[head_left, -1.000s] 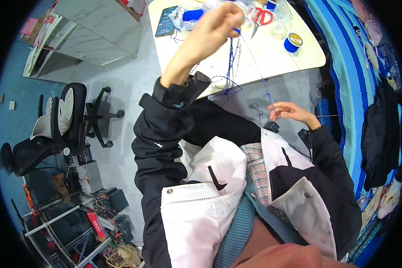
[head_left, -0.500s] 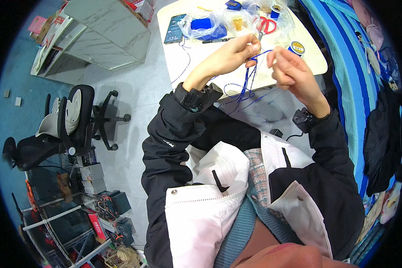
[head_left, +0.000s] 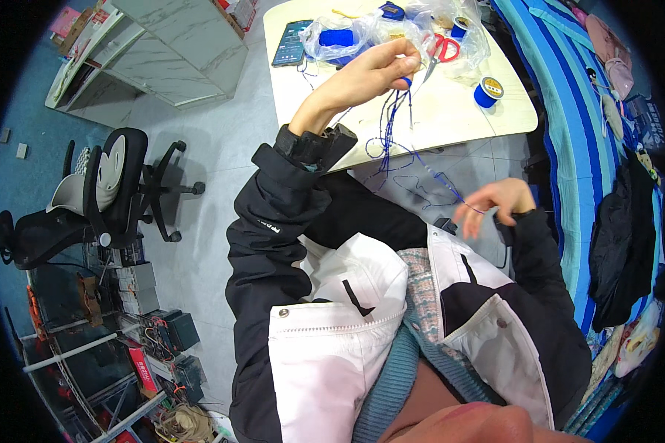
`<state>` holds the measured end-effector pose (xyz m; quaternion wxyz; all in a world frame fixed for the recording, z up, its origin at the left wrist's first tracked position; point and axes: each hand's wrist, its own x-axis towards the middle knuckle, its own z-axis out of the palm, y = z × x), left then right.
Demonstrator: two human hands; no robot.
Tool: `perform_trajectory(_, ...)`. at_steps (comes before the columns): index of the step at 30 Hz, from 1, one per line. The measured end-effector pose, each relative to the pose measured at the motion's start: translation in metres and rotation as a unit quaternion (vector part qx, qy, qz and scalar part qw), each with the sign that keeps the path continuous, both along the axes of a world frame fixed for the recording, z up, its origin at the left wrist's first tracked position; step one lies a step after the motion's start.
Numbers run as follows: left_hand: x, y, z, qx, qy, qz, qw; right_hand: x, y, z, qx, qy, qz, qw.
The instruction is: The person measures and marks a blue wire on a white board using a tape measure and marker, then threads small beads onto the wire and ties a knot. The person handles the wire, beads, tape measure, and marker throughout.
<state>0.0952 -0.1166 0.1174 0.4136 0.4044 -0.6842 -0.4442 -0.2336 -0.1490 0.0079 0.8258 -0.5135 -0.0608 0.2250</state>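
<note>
My left hand is raised over the near part of the table, its thumb and fingers pinched together on a bundle of thin blue cord. Strands hang from that pinch past the table's front edge in loops and loose ends. One strand runs down to the right, to my right hand, which is low beside my lap and slightly blurred. Its fingers are partly spread, with the strand passing between them. Red-handled scissors lie just beyond my left hand. A spool of blue cord stands on the table to the right.
The pale table also carries a phone, plastic bags with blue items and another blue spool. A blue striped bed cover runs along the right. An office chair and a marbled cabinet are at the left.
My right hand has moved from beside my left hand down toward my lap, drawing a strand out. My left hand has shifted slightly left and up, keeping its pinch on the cord.
</note>
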Motion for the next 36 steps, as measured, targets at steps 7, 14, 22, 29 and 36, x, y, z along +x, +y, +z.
perform_trajectory(7,-0.013,0.004,0.004,-0.028,-0.078,-0.03,0.996,0.071,0.021,-0.005,-0.137,-0.041,-0.297,0.944)
perform_trajectory(14,-0.017,0.004,-0.002,-0.021,-0.081,-0.039,0.996,0.11,0.033,0.055,-0.134,-0.093,-0.509,0.845)
perform_trajectory(22,0.005,-0.002,0.001,-0.078,-0.035,0.019,0.996,0.077,0.04,0.032,-0.228,-0.049,-0.475,0.849)
perform_trajectory(29,0.003,0.002,-0.001,-0.138,-0.04,0.008,0.99,0.039,0.035,0.008,-0.112,-0.026,-0.301,0.947)
perform_trajectory(36,-0.022,0.003,-0.007,-0.023,-0.079,-0.057,0.995,0.094,0.035,0.073,-0.196,-0.063,-0.421,0.883)
